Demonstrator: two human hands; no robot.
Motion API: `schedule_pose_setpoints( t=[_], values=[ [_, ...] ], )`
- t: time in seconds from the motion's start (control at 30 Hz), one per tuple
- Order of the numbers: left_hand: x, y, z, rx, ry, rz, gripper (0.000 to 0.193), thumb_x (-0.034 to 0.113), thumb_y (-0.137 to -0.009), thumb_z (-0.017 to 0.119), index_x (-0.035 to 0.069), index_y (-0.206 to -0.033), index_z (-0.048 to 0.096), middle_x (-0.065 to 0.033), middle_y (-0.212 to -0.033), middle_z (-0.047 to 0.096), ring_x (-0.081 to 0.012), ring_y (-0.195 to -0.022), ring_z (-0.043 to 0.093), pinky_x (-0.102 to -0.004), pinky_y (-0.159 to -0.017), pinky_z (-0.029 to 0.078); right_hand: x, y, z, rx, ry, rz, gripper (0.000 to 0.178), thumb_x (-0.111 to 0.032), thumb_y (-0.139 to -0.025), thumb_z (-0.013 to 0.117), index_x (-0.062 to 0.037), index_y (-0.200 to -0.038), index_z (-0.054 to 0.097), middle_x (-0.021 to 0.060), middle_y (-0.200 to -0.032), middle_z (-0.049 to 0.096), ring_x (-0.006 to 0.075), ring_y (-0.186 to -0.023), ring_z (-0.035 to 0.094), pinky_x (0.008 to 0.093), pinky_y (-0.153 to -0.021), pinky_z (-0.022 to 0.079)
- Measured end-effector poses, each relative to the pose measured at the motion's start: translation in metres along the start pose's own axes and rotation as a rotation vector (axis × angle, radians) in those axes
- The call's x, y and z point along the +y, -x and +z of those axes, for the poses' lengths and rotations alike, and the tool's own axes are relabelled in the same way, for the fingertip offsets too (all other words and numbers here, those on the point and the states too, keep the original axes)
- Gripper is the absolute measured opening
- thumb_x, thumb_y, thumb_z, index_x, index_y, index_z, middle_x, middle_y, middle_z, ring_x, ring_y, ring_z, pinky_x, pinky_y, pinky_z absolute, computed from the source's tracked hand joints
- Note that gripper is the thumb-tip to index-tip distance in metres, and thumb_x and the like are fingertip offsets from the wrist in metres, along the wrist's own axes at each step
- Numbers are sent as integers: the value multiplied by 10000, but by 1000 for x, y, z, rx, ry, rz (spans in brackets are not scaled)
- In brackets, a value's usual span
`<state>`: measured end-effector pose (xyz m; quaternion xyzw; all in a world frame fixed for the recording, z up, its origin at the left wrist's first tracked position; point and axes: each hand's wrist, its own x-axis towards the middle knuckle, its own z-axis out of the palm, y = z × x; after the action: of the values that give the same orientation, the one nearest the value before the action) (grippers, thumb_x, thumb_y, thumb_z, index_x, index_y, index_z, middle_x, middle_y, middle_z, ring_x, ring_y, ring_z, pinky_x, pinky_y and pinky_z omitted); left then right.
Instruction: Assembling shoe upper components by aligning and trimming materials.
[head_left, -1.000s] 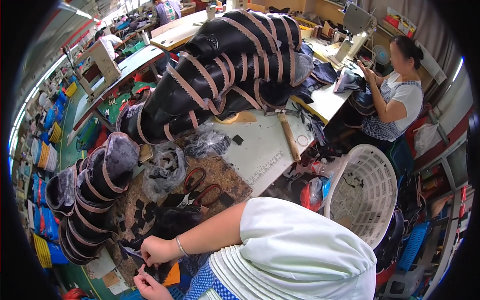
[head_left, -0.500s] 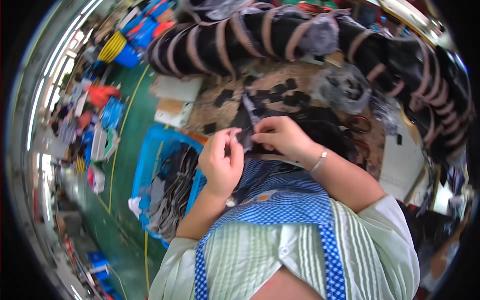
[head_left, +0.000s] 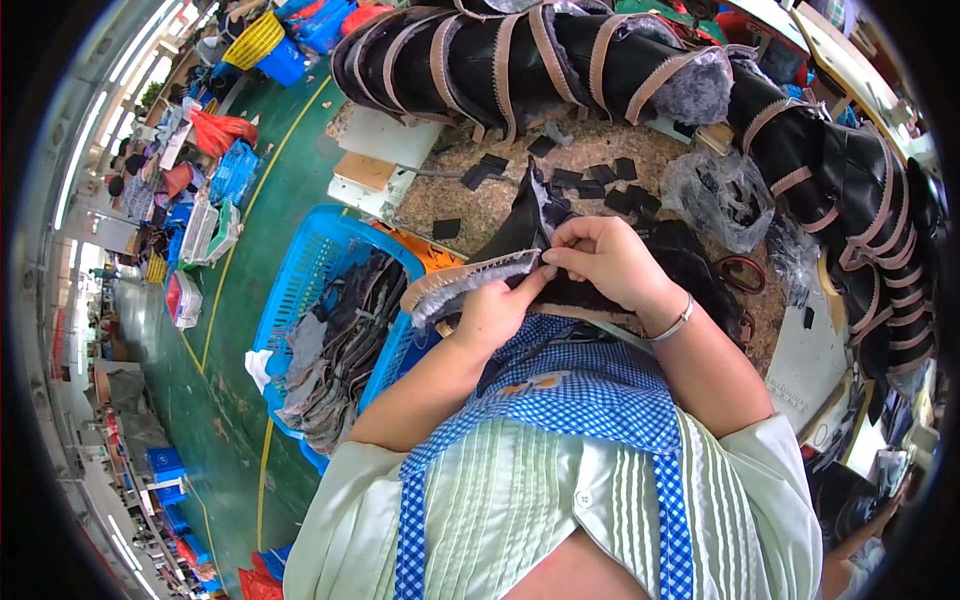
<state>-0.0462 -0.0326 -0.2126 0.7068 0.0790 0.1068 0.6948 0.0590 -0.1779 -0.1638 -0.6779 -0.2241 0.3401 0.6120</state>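
Both hands meet on a black boot upper with grey fleece lining and a tan strap (head_left: 470, 282), held over my lap at the edge of the worktable (head_left: 520, 195). My left hand (head_left: 497, 312) grips the fleece-lined strip from below. My right hand (head_left: 607, 258), a thin bracelet on its wrist, pinches the same piece from above, fingertips next to the left thumb. A blue checked apron covers my front.
Rows of finished black boots with tan straps (head_left: 530, 55) curve along the table's far and right sides. Small black cut pieces (head_left: 585, 172) and a clear plastic bag (head_left: 715, 195) lie on the table. A blue basket of grey pieces (head_left: 330, 330) stands on the green floor at left.
The view swung from the room down to my lap. The piece now lies flatter between my hands, with its fleece strip stretched out to the left.
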Motion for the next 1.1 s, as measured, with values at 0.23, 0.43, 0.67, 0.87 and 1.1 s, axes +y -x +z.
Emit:
schedule_pose_setpoints(
  t=[0.23,0.43,0.67,0.87,1.1],
  values=[
    [-11,-2,6,136,-21,11,240,218,-887,669,-9,-964,674,-36,-820,682,-91,-736,582,-258,-686,468,10,21,-3,160,-342,11,184,3,-837,664,49,-1013,639,88,-903,671,129,-784,637,246,-738,529],
    [2,4,17,166,-38,-59,299,284,-898,656,-3,-980,687,-48,-842,695,-92,-746,604,-254,-677,466,29,32,9,215,-284,-109,239,72,-831,638,50,-1065,594,82,-946,651,131,-848,640,250,-794,531],
    [12,5,21,115,-90,4,130,141,-883,671,21,-931,652,-5,-875,631,-94,-812,559,-239,-756,450,36,30,14,316,-138,-229,261,66,-819,663,33,-1068,591,47,-908,632,94,-832,614,217,-771,518],
    [12,5,12,-18,-334,179,189,165,-907,632,2,-998,662,-52,-892,683,-105,-785,608,-263,-698,481,18,33,5,263,494,-447,172,2,-852,653,20,-1022,642,4,-912,617,86,-812,592,217,-728,494],
    [0,0,14,-132,84,-129,184,88,-897,635,19,-1068,646,-22,-999,641,-94,-906,572,-231,-820,450,20,29,-1,144,-506,78,168,-16,-843,657,2,-1009,650,22,-876,646,77,-717,552,191,-649,451]
  ],
)
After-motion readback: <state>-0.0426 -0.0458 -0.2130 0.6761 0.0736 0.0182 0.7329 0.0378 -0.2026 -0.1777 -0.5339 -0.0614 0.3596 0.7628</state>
